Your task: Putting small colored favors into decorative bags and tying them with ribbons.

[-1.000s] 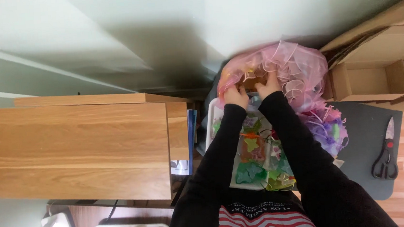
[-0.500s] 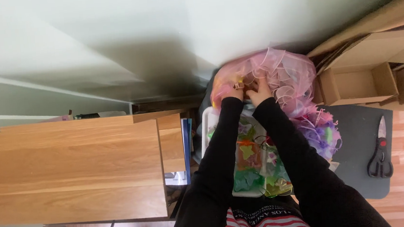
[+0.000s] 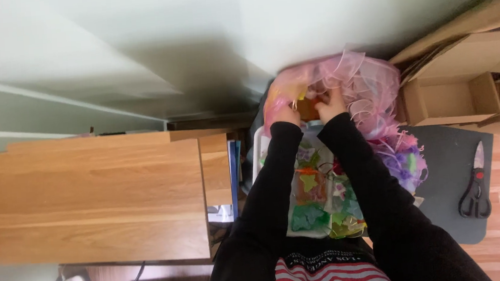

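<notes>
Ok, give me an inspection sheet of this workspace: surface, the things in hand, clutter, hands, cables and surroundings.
Surface: dark grey mat on a wood floor.
Things in hand: a heap of pink and purple mesh ribbon; both hands are in it around a small brown item, too hidden to identify.
Clutter: tray of coloured paper leaf shapes between the arms; black-handled scissors on the mat.
Hands: left hand and right hand are close together in the ribbon; grip not clear.
Cables: one thin dark cord below the wooden furniture.
Surroundings: wooden furniture panel to the left; open cardboard boxes to the right; pale wall ahead.
</notes>
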